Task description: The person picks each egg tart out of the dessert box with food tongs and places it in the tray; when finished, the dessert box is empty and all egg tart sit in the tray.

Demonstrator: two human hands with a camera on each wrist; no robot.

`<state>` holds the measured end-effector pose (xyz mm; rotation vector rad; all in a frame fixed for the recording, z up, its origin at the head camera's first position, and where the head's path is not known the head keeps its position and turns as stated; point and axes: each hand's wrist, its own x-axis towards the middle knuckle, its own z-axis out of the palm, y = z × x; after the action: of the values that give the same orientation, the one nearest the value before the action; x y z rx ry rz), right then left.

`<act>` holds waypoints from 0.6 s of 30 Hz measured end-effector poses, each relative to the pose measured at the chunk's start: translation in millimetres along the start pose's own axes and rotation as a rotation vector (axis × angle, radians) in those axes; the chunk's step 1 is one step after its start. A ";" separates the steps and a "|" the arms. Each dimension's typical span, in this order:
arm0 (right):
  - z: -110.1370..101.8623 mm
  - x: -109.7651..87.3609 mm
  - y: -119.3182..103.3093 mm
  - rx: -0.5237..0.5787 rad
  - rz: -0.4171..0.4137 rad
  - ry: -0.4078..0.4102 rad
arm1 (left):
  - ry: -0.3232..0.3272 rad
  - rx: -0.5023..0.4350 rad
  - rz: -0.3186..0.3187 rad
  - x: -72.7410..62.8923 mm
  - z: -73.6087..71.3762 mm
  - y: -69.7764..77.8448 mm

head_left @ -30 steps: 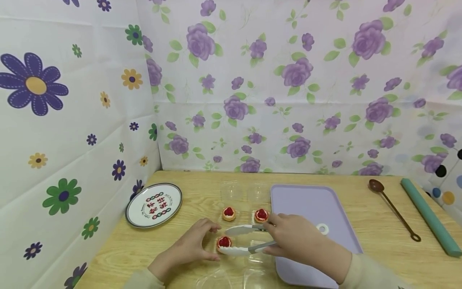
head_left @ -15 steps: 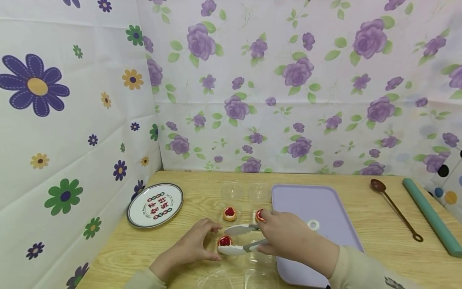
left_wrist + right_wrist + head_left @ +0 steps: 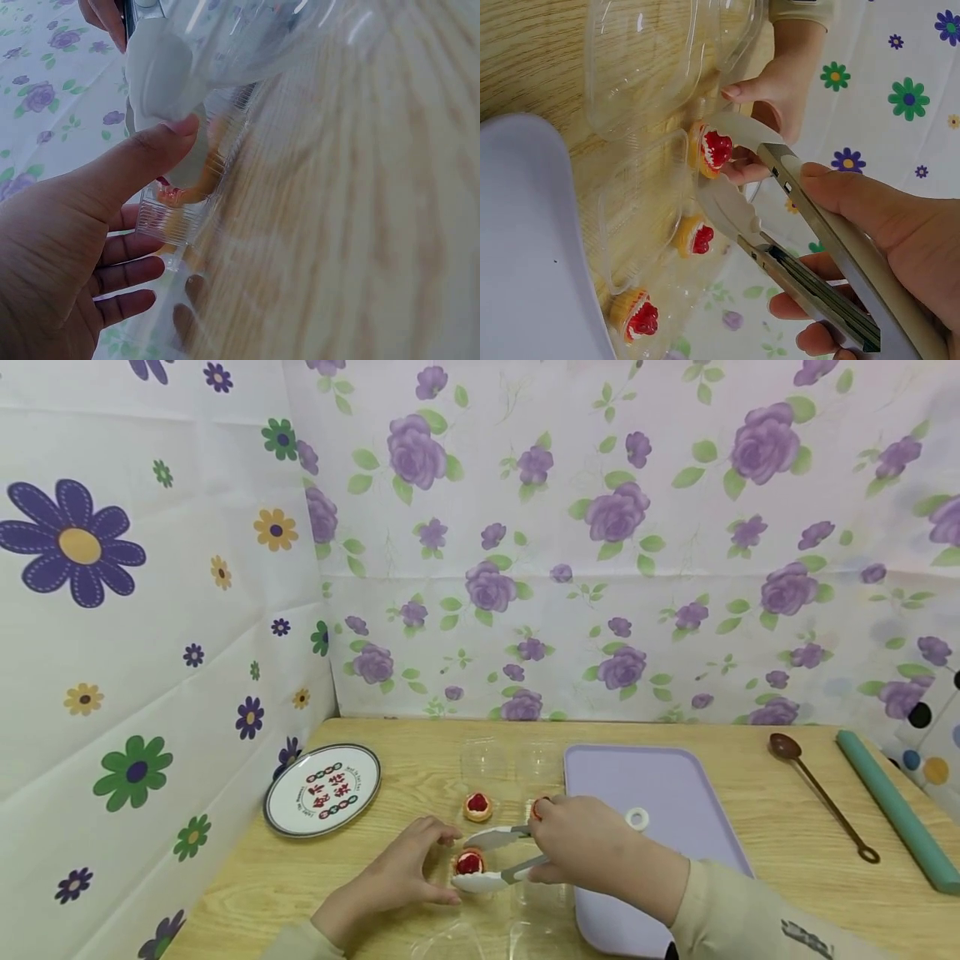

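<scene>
My right hand (image 3: 573, 839) grips a pair of tongs (image 3: 810, 240) with grey handles and white tips. Those tips stand apart, one on either side of a small tart (image 3: 469, 862) with a red fruit top and white cream. This tart sits in a clear plastic box (image 3: 169, 217). On its left side my left hand (image 3: 401, 864) holds the box, thumb at the near side and fingers at the far side. Behind it sits a second tart (image 3: 477, 807) in a clear box. A third tart (image 3: 635, 316) is mostly hidden by my right hand in the head view.
A lavender tray (image 3: 637, 768) lies to the right. At the left is a white plate (image 3: 300, 781) with red lettering. Farther right lie a brown ladle (image 3: 785, 746) and a green roll (image 3: 896, 810). More clear plastic lids or boxes (image 3: 450, 943) lie near the front edge.
My right hand has shifted left along the tongs' side of the table, covering more of the third tart. The tong tips have shifted only slightly around the front tart. My left hand has barely moved.
</scene>
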<state>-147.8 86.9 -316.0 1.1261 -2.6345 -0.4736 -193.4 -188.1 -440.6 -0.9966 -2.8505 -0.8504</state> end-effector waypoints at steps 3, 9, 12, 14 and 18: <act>1.1 1.4 -0.5 -0.017 -0.010 0.010 | 0.003 0.004 0.001 -0.4 0.4 -0.5; 0.8 1.7 -0.2 -0.027 -0.021 0.016 | 0.006 0.006 0.001 -0.2 0.5 0.7; 0.8 1.4 0.4 -0.031 -0.025 0.019 | 0.006 0.008 -0.001 -0.2 0.4 1.1; 0.4 1.7 0.7 -0.035 -0.026 0.020 | 0.005 0.009 -0.004 -0.3 0.3 1.2; -1.4 2.9 0.8 -0.043 -0.023 0.014 | 0.002 0.012 -0.005 -0.8 0.2 1.1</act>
<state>-149.9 85.0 -314.2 1.1430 -2.5892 -0.5217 -192.2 -187.8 -440.4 -0.9868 -2.8544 -0.8331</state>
